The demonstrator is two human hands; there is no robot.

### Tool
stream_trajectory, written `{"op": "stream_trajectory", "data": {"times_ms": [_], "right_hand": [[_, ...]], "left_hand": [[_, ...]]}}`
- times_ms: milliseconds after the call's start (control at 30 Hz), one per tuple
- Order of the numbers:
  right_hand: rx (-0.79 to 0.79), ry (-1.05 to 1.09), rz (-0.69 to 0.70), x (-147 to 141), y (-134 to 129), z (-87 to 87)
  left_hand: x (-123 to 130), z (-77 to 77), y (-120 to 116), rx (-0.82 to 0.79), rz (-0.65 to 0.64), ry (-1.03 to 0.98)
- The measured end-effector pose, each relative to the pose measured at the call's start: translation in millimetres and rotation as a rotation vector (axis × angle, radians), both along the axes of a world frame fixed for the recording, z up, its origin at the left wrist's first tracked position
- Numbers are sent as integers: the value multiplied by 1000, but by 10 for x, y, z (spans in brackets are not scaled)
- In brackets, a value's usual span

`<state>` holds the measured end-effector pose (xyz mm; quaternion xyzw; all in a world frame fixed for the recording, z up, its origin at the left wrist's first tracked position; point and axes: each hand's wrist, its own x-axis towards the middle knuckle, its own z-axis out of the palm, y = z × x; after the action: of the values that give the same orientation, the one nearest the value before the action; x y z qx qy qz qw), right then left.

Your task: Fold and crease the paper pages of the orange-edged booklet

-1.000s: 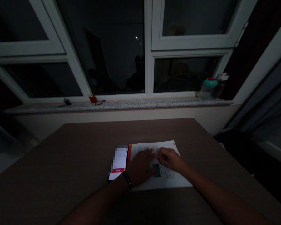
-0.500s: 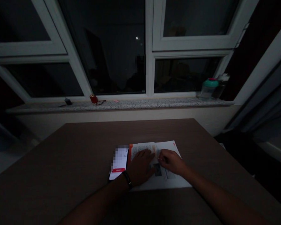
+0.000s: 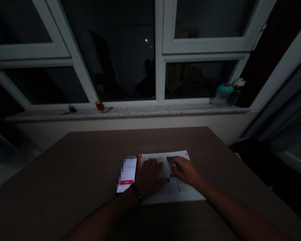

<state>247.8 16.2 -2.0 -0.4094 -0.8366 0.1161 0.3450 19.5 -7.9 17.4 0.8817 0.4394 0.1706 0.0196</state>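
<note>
A printed booklet [image 3: 183, 197] with text, pictures and an orange-red strip along its left side lies on the brown table. My left hand [image 3: 148, 180], with a dark band on its wrist, rests flat on the printed page, fingers spread and holding nothing. On the right half of the page is my right hand [image 3: 184, 170], its fingers bent together in a pinch. A small pale spot shows at those fingertips, too small to make out. Just left of the booklet lies a phone [image 3: 127, 172] with a lit screen, partly pixelated.
The table [image 3: 90, 150] reaches to the wall under a granite windowsill [image 3: 145, 112]. On the sill stand a clear jar with a teal lid [image 3: 223, 95], another clear bottle [image 3: 237, 90], a small red object [image 3: 99, 105] and a small dark object [image 3: 71, 108]. The room is dim.
The printed page showing under my hands is different, with pictures in other places. My right hand has moved slightly right and up; my left hand stays flat in nearly the same place.
</note>
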Motion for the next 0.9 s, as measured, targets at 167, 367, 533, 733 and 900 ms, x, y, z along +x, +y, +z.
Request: {"op": "stream_trajectory", "data": {"times_ms": [167,367,533,733,900], "right_hand": [[-5,-30,96,-1,0,-3],[-31,-74,152,35,-8,80],[-73,-99,194,104,-21,95],[-97,-122,249,103,-49,99],[-124,-135,252,100,-46,97]], "left_hand": [[-19,-86,23,-11,-61,-43],[-24,-65,38,-54,-87,-20],[-15,-36,45,-52,-74,7],[-23,-80,73,-58,-43,63],[-5,-74,50,-42,-39,11]]}}
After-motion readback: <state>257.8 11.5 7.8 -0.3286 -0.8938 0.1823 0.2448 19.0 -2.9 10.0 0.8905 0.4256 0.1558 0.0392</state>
